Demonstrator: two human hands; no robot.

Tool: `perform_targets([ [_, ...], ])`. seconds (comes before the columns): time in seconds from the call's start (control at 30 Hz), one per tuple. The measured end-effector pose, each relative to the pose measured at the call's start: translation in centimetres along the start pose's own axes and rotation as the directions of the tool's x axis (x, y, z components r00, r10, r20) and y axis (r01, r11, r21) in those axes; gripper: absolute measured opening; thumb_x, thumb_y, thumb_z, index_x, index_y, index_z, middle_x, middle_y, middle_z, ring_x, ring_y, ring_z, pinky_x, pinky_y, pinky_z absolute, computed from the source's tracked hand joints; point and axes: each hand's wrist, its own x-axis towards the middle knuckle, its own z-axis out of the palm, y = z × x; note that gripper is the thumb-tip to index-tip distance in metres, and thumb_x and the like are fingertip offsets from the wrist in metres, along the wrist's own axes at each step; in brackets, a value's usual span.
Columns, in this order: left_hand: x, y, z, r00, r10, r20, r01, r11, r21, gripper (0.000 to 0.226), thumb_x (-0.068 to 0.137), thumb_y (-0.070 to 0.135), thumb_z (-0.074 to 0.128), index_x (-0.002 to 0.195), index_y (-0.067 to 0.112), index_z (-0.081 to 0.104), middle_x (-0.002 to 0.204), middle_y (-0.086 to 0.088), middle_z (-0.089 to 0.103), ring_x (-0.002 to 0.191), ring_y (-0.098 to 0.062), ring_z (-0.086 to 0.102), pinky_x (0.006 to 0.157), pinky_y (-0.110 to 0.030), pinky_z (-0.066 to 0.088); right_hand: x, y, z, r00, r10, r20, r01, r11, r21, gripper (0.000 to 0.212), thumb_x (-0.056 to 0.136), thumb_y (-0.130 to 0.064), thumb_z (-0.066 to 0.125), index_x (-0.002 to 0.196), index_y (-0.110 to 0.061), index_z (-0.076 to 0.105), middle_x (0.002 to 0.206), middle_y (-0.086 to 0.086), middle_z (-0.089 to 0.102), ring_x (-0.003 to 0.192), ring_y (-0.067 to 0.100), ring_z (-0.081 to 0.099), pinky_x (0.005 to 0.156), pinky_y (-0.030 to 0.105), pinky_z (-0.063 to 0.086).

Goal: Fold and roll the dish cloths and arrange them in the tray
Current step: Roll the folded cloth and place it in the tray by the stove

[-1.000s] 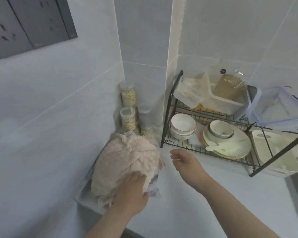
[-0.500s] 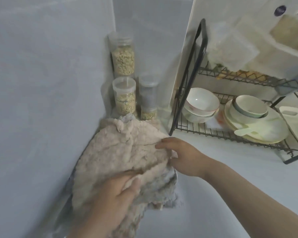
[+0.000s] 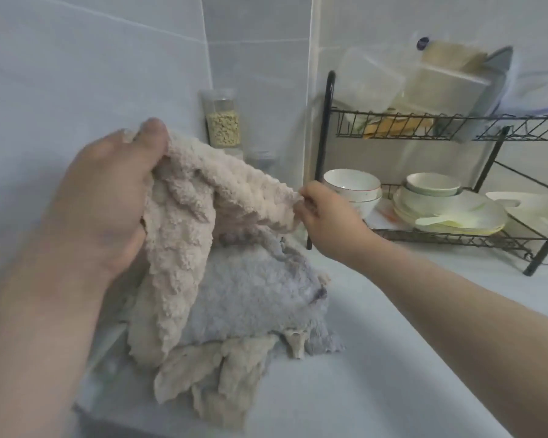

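Head camera looks down at a corner of a kitchen. The left hand [image 3: 108, 197] grips one end of a beige dish cloth [image 3: 184, 222], with the fingers curled round the fabric and the thumb on top. The right hand [image 3: 326, 219] pinches the other end between thumb and fingertips. The cloth is lifted and stretched between the two hands, and its lower part hangs down on the pile below.

Under it lies a grey dish cloth [image 3: 244, 298], and beneath that another crumpled beige cloth [image 3: 215, 374]. The pile sits on a pale countertop [image 3: 393, 358], close to the left wall. A translucent edge [image 3: 103, 352] shows beside the pile; I cannot tell if it is the tray.

The walls [image 3: 76, 58] are of light tiles with thin joints. In the corner stands a clear jar [image 3: 222, 121] with grains. To the right, a black wire rack [image 3: 326, 153] stands on the counter. Its lower shelf holds a white bowl [image 3: 351, 184] and stacked plates [image 3: 456, 210], and its upper shelf holds plastic containers [image 3: 370, 80].
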Motion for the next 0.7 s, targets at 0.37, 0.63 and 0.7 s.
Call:
perform_targets([
  [0.37,-3.4,9.7,5.2,0.903,0.367,0.225,-0.43,0.731,0.531,0.037,0.084,0.035,0.071,0.079,-0.001,0.067,0.075,-0.027,0.064,0.052,-0.019,0.049,0.051,-0.025,0.039,-7.3,-4.5,-17.3,0.834,0.299,-0.463,-0.103,0.91,0.402,0.018,0.094,-0.003,0.04,0.098,-0.008,0.057,0.095,0.017,0.063,0.087,0.036,0.067,0.061,0.043,0.061],
  [0.63,-2.4,5.4,15.4,0.876,0.214,0.432,-0.468,0.596,0.653,0.018,0.078,0.028,0.078,0.078,0.012,0.07,0.072,-0.005,0.066,0.063,-0.016,0.059,0.061,-0.027,0.038,-12.9,1.9,-25.0,0.823,0.341,-0.454,-0.331,0.938,0.104,0.024,0.076,-0.009,0.04,0.083,-0.002,0.062,0.084,0.028,0.064,0.081,0.044,0.064,0.069,0.057,0.057],
  [0.7,-1.6,3.8,17.5,0.859,0.214,0.464,-0.494,0.583,0.645,0.01,0.083,0.022,0.073,0.078,0.013,0.071,0.074,-0.003,0.067,0.073,-0.022,0.061,0.065,-0.029,0.041,-13.0,3.7,-25.6,0.804,0.374,-0.462,-0.357,0.925,0.128,0.021,0.077,-0.005,0.044,0.081,-0.002,0.065,0.081,0.028,0.066,0.074,0.039,0.065,0.07,0.049,0.059],
])
